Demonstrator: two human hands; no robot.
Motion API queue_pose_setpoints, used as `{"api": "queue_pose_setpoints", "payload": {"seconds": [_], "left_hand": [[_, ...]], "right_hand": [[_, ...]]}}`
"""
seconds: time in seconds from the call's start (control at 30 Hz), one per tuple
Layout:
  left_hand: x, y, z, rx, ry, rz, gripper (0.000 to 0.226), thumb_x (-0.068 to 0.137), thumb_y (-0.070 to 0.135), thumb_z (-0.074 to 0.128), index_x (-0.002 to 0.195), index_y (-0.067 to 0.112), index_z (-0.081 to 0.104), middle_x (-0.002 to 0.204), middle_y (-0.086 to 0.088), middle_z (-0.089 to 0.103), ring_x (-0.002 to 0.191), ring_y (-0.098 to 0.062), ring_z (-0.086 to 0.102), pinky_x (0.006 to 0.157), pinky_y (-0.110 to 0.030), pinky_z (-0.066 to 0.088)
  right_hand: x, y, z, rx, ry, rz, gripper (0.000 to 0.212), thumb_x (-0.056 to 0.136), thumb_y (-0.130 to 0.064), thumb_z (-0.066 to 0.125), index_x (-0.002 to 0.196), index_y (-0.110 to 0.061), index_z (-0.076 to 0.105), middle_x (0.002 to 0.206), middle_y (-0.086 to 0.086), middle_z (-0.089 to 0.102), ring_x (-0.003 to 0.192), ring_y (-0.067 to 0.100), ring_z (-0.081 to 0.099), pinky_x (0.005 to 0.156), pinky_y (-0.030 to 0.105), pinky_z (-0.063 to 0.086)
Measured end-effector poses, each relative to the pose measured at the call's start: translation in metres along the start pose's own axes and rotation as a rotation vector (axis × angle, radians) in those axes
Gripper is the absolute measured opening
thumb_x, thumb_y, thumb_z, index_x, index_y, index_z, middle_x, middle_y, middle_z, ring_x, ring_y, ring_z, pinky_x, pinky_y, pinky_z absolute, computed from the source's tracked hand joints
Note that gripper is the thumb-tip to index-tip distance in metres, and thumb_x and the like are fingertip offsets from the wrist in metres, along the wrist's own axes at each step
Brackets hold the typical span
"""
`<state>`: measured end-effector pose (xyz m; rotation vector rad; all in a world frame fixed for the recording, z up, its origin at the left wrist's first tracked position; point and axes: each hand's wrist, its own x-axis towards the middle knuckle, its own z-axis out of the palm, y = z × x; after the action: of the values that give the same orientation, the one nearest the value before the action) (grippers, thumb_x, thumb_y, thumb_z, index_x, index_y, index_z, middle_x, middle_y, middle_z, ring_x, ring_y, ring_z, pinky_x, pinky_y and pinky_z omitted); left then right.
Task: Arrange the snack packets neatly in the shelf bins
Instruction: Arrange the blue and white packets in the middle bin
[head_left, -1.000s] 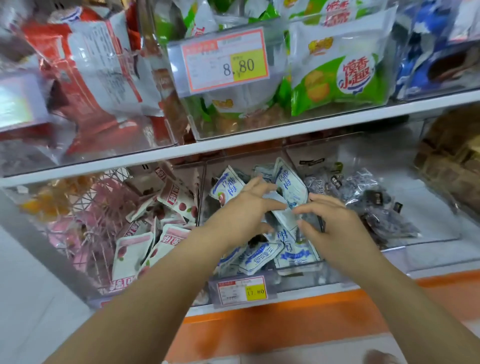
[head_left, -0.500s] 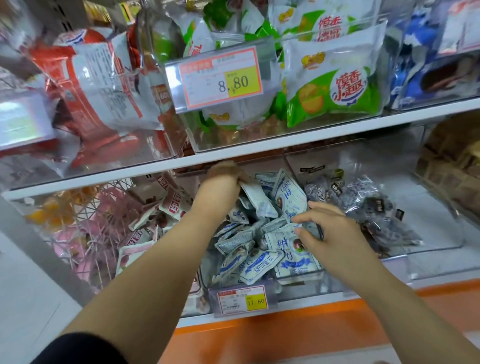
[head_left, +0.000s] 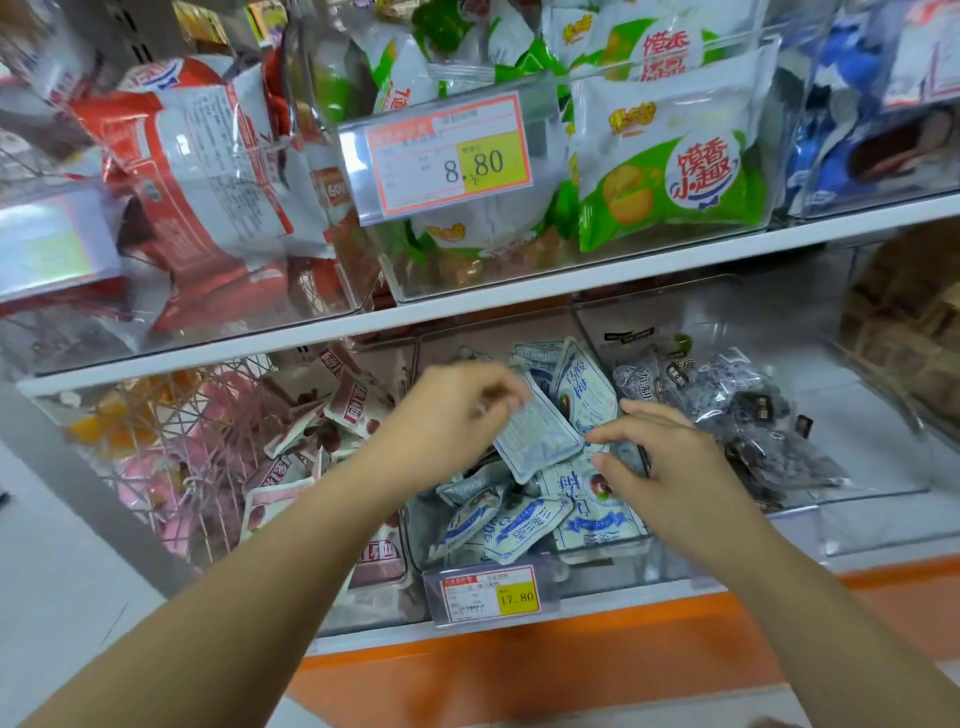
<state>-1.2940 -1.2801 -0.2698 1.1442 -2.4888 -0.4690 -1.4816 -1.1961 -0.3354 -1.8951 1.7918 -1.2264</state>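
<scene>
A clear bin (head_left: 602, 564) on the lower shelf holds several small blue-and-white snack packets (head_left: 519, 525). My left hand (head_left: 457, 410) pinches one pale blue packet (head_left: 537, 439) by its upper left corner and holds it tilted above the pile. My right hand (head_left: 670, 457) reaches in from the right, fingers curled, its fingertips at that packet's right edge and over the packets below. Whether it grips a packet is hidden by its own fingers.
Left bin holds red-and-white packets (head_left: 353, 405); right bin holds dark clear-wrapped packets (head_left: 748, 415). A pink wire basket (head_left: 171, 457) stands far left. The white upper shelf (head_left: 519, 306) overhangs with green bags (head_left: 670, 161) and red bags (head_left: 208, 176). Price tags (head_left: 491, 597) clip to the bins.
My left hand came down from the back of the bin toward the middle, bringing a pale blue packet with it. My right hand stayed at the pile's right side.
</scene>
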Motion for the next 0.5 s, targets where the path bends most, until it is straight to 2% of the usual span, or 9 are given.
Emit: {"api": "queue_pose_setpoints", "payload": {"seconds": [0.07, 0.13, 0.17, 0.23, 0.33, 0.4, 0.47, 0.5], "left_hand": [[-0.012, 0.006, 0.015, -0.06, -0.3, -0.064, 0.018, 0.093, 0.027, 0.059, 0.107, 0.022, 0.069, 0.096, 0.015, 0.068, 0.078, 0.012, 0.058, 0.074, -0.005, 0.043], [-0.013, 0.002, 0.032, -0.022, -0.473, -0.116, 0.025, 0.094, 0.03, 0.058, 0.115, 0.02, 0.067, 0.109, 0.006, 0.068, 0.094, -0.002, 0.062, 0.088, -0.02, 0.048], [-0.011, -0.001, 0.039, 0.002, -0.496, -0.127, 0.027, 0.095, 0.031, 0.056, 0.116, 0.018, 0.066, 0.111, 0.002, 0.068, 0.095, -0.009, 0.062, 0.089, -0.026, 0.049], [-0.006, -0.005, 0.049, 0.05, -0.523, -0.169, 0.031, 0.096, 0.036, 0.052, 0.112, 0.013, 0.063, 0.105, -0.008, 0.066, 0.085, -0.017, 0.059, 0.08, -0.031, 0.046], [0.0, -0.011, 0.056, -0.018, -0.517, -0.255, 0.034, 0.097, 0.038, 0.049, 0.112, 0.01, 0.06, 0.106, -0.014, 0.064, 0.086, -0.022, 0.056, 0.076, -0.033, 0.043], [0.005, -0.011, 0.057, -0.074, -0.518, -0.305, 0.037, 0.096, 0.039, 0.05, 0.119, 0.011, 0.059, 0.111, -0.012, 0.063, 0.095, -0.023, 0.057, 0.082, -0.034, 0.043], [0.01, -0.009, 0.057, -0.072, -0.538, -0.35, 0.042, 0.095, 0.039, 0.052, 0.129, 0.016, 0.055, 0.123, -0.007, 0.06, 0.106, -0.024, 0.057, 0.09, -0.034, 0.043], [0.014, -0.009, 0.057, -0.063, -0.541, -0.369, 0.045, 0.094, 0.038, 0.053, 0.135, 0.02, 0.05, 0.128, -0.004, 0.057, 0.107, -0.022, 0.055, 0.09, -0.032, 0.041]], "right_hand": [[0.0, -0.001, 0.0, -0.017, 0.001, 0.0, 0.019, 0.088, -0.017, 0.064, 0.105, -0.02, 0.07, 0.094, -0.028, 0.044, 0.118, -0.009, 0.028, 0.095, 0.014, 0.023], [0.0, -0.002, 0.0, -0.029, 0.001, -0.007, 0.019, 0.087, -0.017, 0.064, 0.105, -0.019, 0.07, 0.092, -0.032, 0.041, 0.119, -0.008, 0.029, 0.092, 0.009, 0.021], [0.0, -0.002, 0.001, -0.033, -0.004, -0.007, 0.019, 0.087, -0.017, 0.064, 0.105, -0.019, 0.07, 0.091, -0.035, 0.037, 0.118, -0.009, 0.028, 0.091, 0.007, 0.02], [-0.001, -0.002, 0.001, -0.038, -0.017, -0.014, 0.019, 0.088, -0.016, 0.063, 0.106, -0.018, 0.069, 0.089, -0.036, 0.035, 0.116, -0.011, 0.024, 0.088, 0.004, 0.018], [-0.001, 0.001, 0.001, -0.035, -0.049, -0.02, 0.019, 0.088, -0.016, 0.063, 0.106, -0.017, 0.069, 0.085, -0.032, 0.046, 0.122, -0.006, 0.026, 0.09, 0.004, 0.017], [-0.001, 0.003, 0.001, -0.042, -0.068, -0.008, 0.021, 0.087, -0.017, 0.064, 0.107, -0.019, 0.068, 0.092, -0.027, 0.049, 0.128, -0.003, 0.026, 0.093, 0.008, 0.018], [-0.001, 0.004, 0.0, -0.065, -0.102, -0.012, 0.024, 0.087, -0.021, 0.065, 0.112, -0.022, 0.067, 0.106, -0.021, 0.052, 0.133, 0.0, 0.023, 0.096, 0.01, 0.016], [-0.002, 0.005, 0.001, -0.085, -0.126, -0.022, 0.027, 0.088, -0.022, 0.064, 0.114, -0.023, 0.065, 0.115, -0.018, 0.054, 0.136, 0.002, 0.021, 0.098, 0.01, 0.014]]}}
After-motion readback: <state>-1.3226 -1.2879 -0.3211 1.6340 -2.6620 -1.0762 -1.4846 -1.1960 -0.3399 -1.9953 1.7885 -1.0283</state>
